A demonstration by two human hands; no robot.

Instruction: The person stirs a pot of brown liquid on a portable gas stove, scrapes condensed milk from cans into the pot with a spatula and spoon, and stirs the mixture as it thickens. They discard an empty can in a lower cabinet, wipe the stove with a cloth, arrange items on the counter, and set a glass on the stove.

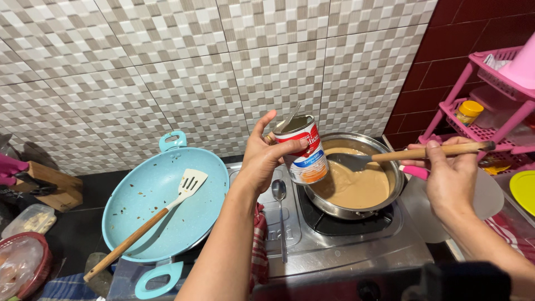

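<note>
The left hand point(262, 159) is wrapped around an opened tin can point(302, 150), fingers clamped on its side, its cut lid bent up at the top. The can hangs just over the left rim of a steel pot point(390, 161) that sits on the right burner of the stove point(345, 245). The right hand point(451, 178) is closed around the wooden handle of a spoon point(390, 156), whose grey head is dipped into the tan, creamy liquid point(356, 189) filling the pot.

To my eye this is pouring and stirring together. Doing it well would mean keeping the can's opening over the liquid rather than the rim, tipping it slowly, and keeping the spoon low and sweeping the bottom so nothing catches. The raised lid edge looks sharp, so fingers are best kept on the label side.

Counting: one can, one pot, one wooden-handled spoon. One metal spoon point(280, 212) lies on the stove top between the burners. One light blue pan point(139, 223) with two handles sits on the left burner, holding one white spatula point(167, 209) with a wooden handle. One checked red cloth point(259, 251) hangs at the stove's front edge. At the right edge stands one pink rack point(473, 131) with one yellow-lidded jar point(467, 111).
</note>
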